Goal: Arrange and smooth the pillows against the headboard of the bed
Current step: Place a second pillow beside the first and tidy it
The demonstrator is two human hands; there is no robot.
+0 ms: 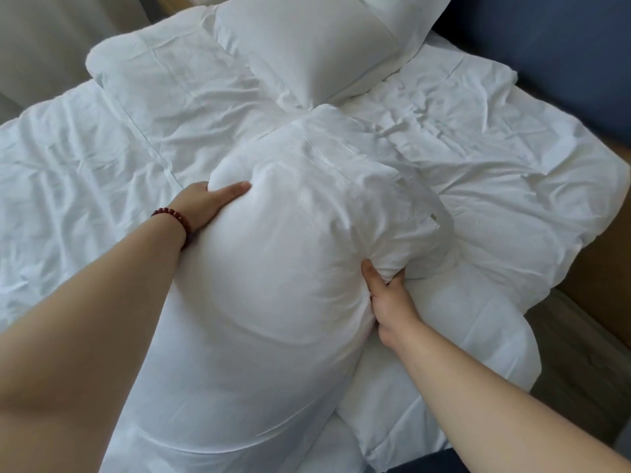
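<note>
A large white pillow [273,268] fills the middle of the view, lifted off the bed between my two hands. My left hand [205,206], with a red bead bracelet at the wrist, grips its left edge, thumb pressed into the top. My right hand [389,302] clutches a bunch of the pillowcase at its right side. A second white pillow [307,52] lies at the far end of the bed. A third pillow [461,336] lies partly under the held one at the right. The dark blue headboard [563,46] runs along the upper right.
A crumpled white duvet [102,148] covers the bed. A brown wooden bed frame edge [594,268] and grey floor [580,370] show at the right. A pale curtain [51,35] hangs at the upper left.
</note>
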